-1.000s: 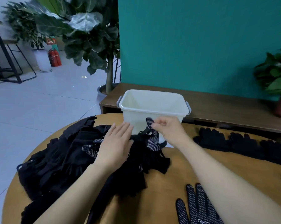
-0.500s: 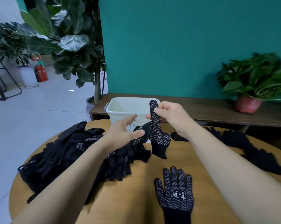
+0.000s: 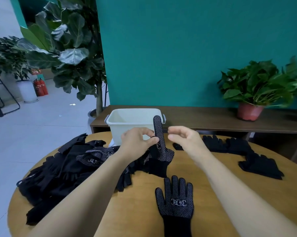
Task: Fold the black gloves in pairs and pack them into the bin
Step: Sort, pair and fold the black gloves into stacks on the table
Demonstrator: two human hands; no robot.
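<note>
Black dotted knit glove (image 3: 162, 152) is pinched upright in your left hand (image 3: 137, 142) over the round wooden worktop (image 3: 140, 211), likely to pair with the flat dotted glove (image 3: 176, 200); your right hand (image 3: 183, 139) hovers slack and empty beside it, white plastic bin (image 3: 117, 132) just behind

A teal wall (image 3: 187, 48) backs a dark wooden bench (image 3: 204, 118), with pale tiled floor (image 3: 41, 125) alongside.

Worktop (image 3: 144, 216) layout: bin and gloves.
Bin (image 3: 127, 118) at far centre; glove pile (image 3: 58, 168) on the left, reaching the bin's near side; raised glove (image 3: 158, 132) just before the bin; single glove (image 3: 176, 200) flat at near centre; row of gloves (image 3: 229, 145) far right; potted plant (image 3: 250, 111) beyond, far right.
</note>
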